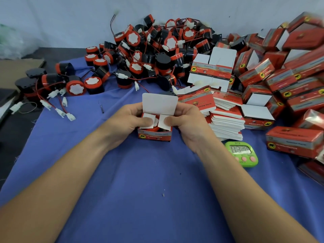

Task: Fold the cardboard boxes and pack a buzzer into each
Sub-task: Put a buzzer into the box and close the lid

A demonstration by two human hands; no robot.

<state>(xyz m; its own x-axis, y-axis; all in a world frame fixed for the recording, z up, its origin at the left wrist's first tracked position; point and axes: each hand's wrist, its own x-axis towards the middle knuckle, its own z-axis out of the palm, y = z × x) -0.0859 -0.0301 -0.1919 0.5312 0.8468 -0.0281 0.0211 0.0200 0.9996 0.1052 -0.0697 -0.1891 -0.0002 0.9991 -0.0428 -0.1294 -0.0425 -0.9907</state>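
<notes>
A small red cardboard box [154,135] stands on the blue cloth at the centre, its white lid flap [158,104] upright. My left hand [129,121] grips its left side, thumb pressing the left inner flap down. My right hand [188,122] grips the right side, thumb on the right inner flap. A red buzzer [155,128] shows between the two flaps inside the box. A big heap of loose red-and-black buzzers [154,50] with wires lies behind. Flat unfolded boxes [226,120] are stacked just right of my hands.
Closed red boxes [289,71] pile up along the right side. A green timer [242,153] lies right of my right wrist. Loose buzzers and white connectors [57,102] spread at the left. Brown cardboard [15,71] lies at the far left edge.
</notes>
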